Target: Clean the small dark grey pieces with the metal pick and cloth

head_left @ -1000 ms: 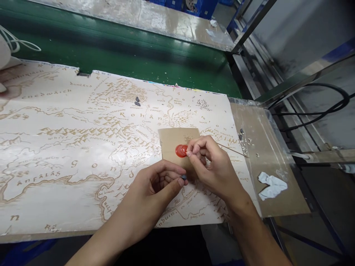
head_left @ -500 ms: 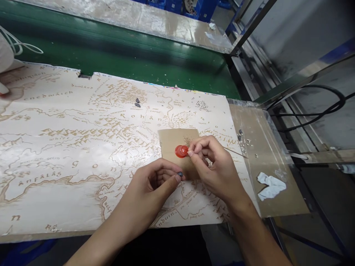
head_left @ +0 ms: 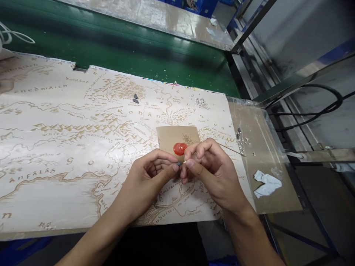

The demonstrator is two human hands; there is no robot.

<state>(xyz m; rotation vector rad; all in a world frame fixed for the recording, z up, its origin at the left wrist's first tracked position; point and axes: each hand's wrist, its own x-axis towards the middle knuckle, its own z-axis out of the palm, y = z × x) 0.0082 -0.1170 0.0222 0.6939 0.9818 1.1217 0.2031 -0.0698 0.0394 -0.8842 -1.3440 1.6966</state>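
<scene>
My left hand (head_left: 155, 171) pinches a small dark grey piece (head_left: 178, 164) between thumb and fingertips. Against it, or very close, is the pale tip of a thin stick (head_left: 231, 149) pinched in my right hand (head_left: 210, 166); whether they touch I cannot tell. The stick's shaft runs out behind the right hand. Just beyond my fingertips a glossy red blob (head_left: 179, 148) lies on a brown cardboard square (head_left: 169, 136). Brown specks (head_left: 188, 139) dot the square's upper right. My fingers hide its lower part.
A printed map sheet (head_left: 69, 144) covers the table. Two dark pieces (head_left: 135, 100) and a cluster of tiny bits (head_left: 202, 103) lie on it. On brown board at right are crumpled white tissue (head_left: 267, 183) and small fragments (head_left: 242, 142). A green surface (head_left: 133, 51) runs behind.
My right hand has drawn the stick's tip from the red blob back to the dark piece in my left hand. The view has shifted slightly.
</scene>
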